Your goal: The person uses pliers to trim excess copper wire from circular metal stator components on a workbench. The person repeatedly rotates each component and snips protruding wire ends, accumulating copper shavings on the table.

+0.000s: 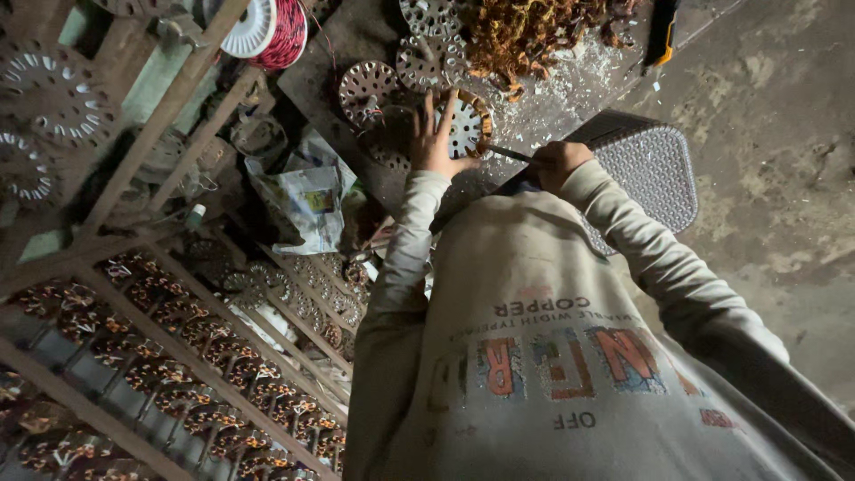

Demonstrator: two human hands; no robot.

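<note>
Head view looks down at a person in a pale sweatshirt with big coloured letters on the chest. The left hand (436,138) is spread wide, fingers fanned out, and lies against the edge of a round metal ring (468,123) with slots and copper wire around it. The ring sits on the dark bench (356,40), just above the hands. The right hand (557,160) is curled tight around a thin dark tool (509,154), and the tip of the tool points at the ring's lower right edge. Just beside the right hand lies a grey plastic mat (655,169) with many small holes. Near the ring are more round slotted discs (367,87). Behind them is a messy heap of copper wire (525,31) and pale scraps. A yellow and black tool (661,36) lies at the top, well apart from the hands. To the left is a crumpled paper and plastic bag (303,200) with a small green and yellow label. At the top left a white spool of red wire (272,31) hangs on a wooden frame (169,107). Rows of wound rings (178,356) fill the racks at the lower left.
</note>
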